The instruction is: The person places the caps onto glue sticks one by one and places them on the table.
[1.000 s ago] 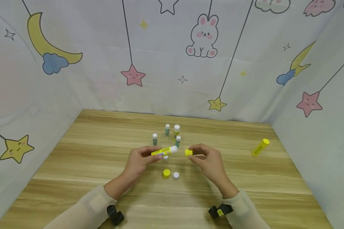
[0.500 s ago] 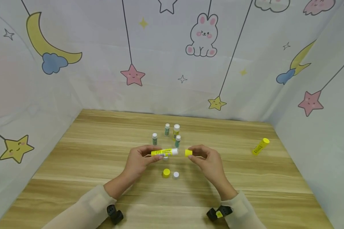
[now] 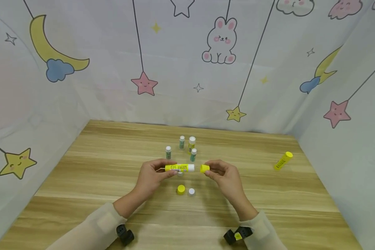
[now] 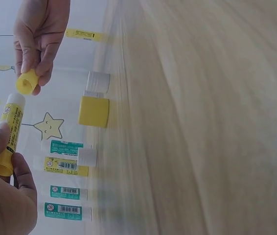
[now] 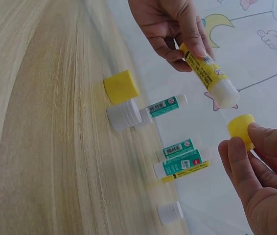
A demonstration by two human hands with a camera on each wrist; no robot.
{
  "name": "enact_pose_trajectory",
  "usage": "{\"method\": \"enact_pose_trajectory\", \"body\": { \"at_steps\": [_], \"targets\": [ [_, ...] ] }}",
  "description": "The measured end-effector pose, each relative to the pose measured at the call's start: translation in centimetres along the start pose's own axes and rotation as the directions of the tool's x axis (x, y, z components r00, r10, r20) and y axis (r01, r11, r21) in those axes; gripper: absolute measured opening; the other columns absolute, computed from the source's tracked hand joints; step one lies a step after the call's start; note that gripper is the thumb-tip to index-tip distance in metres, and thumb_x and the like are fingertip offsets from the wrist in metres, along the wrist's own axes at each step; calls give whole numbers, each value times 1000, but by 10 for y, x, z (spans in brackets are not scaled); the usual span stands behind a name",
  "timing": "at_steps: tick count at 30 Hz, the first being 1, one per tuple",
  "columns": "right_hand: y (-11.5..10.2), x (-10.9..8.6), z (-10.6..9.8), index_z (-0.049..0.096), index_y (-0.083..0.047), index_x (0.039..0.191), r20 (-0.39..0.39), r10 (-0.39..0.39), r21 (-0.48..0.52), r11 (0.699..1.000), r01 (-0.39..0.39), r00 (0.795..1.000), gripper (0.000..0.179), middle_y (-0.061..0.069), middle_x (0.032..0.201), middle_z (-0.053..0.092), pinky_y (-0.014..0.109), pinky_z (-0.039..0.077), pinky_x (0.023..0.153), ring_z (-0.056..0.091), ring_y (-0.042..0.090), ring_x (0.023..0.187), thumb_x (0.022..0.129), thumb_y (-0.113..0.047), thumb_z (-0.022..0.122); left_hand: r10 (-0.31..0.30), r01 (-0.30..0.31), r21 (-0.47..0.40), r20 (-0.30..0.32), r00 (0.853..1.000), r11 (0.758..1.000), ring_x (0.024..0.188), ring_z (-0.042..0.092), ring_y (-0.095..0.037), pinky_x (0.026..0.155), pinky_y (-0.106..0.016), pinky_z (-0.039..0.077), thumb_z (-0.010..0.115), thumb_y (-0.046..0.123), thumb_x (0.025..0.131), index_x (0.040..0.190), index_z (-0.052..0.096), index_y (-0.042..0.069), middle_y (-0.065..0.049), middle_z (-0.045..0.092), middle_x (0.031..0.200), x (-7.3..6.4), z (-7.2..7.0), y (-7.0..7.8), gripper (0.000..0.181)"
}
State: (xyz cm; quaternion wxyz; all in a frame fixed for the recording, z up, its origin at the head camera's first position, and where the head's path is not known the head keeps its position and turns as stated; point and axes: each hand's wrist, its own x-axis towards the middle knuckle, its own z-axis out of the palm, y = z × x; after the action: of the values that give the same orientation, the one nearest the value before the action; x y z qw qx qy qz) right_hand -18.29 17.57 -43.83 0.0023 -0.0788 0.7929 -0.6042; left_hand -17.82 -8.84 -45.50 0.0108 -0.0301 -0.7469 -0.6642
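My left hand pinches a yellow glue stick by its lower part, holding it almost level above the table. Its bare white end points right. Across a small gap, my right hand pinches a yellow cap between thumb and fingers. In the left wrist view the hollow mouth of the cap faces that white end. Stick and cap are apart in the right wrist view too, where the white tip of the glue stick is close to the cap.
Upright behind the hands stand several smaller glue sticks: green-labelled ones and a yellow one, all white-topped. Nearer lie a loose yellow cap and a white cap; another white cap is partly hidden. A yellow glue stick stands far right.
The glue stick in my left hand has swung from tilted up at its white end to nearly level. My right hand has shifted the cap slightly left, towards it.
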Motion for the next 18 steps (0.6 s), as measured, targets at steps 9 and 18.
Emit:
{"method": "enact_pose_trajectory", "body": {
  "at_steps": [9, 18],
  "targets": [
    [3, 1, 1, 75, -9, 108, -14, 10, -5, 1000, -10, 1000, 22, 6, 108, 74, 27, 60, 81, 70, 21, 97, 87, -5, 79, 26, -26, 22, -5, 1000, 999, 102, 66, -22, 82, -23, 58, 86, 7, 79, 107, 79, 7, -11, 71, 116, -1, 2, 0, 29],
    [-1, -1, 2, 75, -5, 109, -10, 1, 37, 999, -1, 1000, 23, 11, 111, 73, 26, 59, 84, 69, 26, 102, 87, -4, 79, 23, -23, 8, -3, 1000, 1000, 101, 67, -23, 80, -24, 59, 85, 4, 80, 108, 79, 5, -12, 71, 117, -2, 4, 4, 29]
  ]
}}
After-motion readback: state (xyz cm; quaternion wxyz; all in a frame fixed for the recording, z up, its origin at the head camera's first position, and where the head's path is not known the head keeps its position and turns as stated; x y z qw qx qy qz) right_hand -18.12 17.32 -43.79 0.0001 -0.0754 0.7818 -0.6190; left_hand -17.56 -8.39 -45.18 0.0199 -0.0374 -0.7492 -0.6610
